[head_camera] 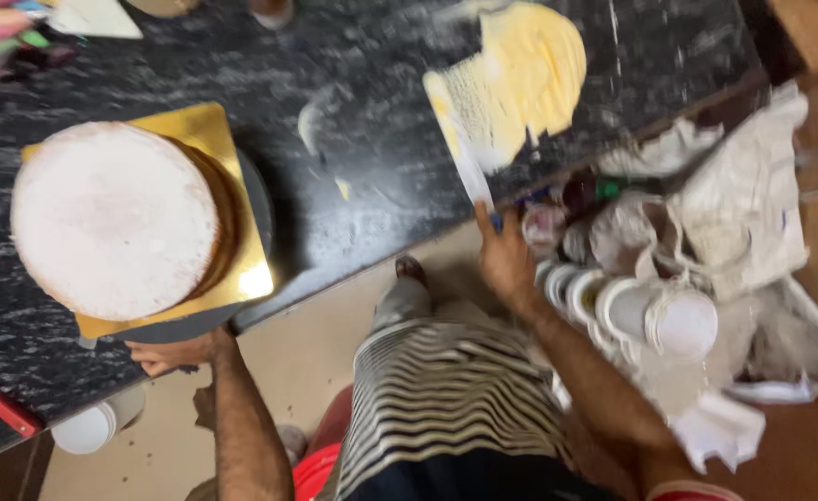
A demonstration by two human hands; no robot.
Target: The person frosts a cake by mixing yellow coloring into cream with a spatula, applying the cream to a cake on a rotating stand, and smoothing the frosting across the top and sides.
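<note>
**Scraper in my right hand, cake by my left**

My right hand [504, 262] is closed around the lower end of a flat pale scraper [483, 130], pinching it just off the near edge of the black stone counter [363, 139]. From my fingers the blade runs up and away over the counter, leaning slightly left toward the far edge. That is its long axis, and its broad working end, loaded with a thick smear of yellow cream [530, 70], points away from me toward the counter's far side.

The round, pale-topped cake [117, 218] sits on a gold square board [228, 195] near the counter's left end, well apart from the scraper and to its left. My left hand [179, 353] is the nearer 1 to it: it rests at the near edge of the counter just below the board, fingers curled against the edge; I cannot tell whether it grips anything.

A cluster of white cups [632, 311] and crumpled cloths [743, 204] lies just right of my right hand, beyond the counter's corner.
</note>
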